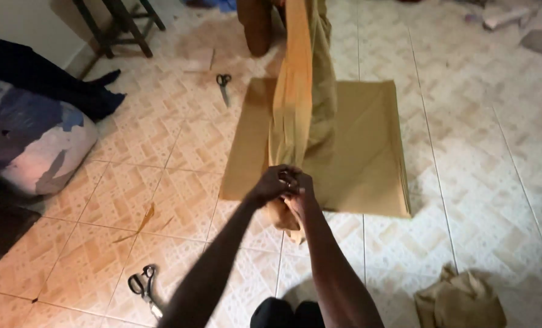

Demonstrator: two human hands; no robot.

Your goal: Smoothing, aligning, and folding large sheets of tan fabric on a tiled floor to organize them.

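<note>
Tan cloth strip [295, 91] — stretched taut above the tiled floor [477, 182], near end bunched in left hand [275, 182] and right hand [300, 195], both clenched on it. Beneath: folded tan cloth [368, 152] flat on floor. Nearby — scissors [144, 287], second scissors [224, 85], crumpled scrap [459, 300].

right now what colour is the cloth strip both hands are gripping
Mustard tan, plain, no pattern; the cloth strip matches the folded fabric on the floor. Head view shows it best.
</note>
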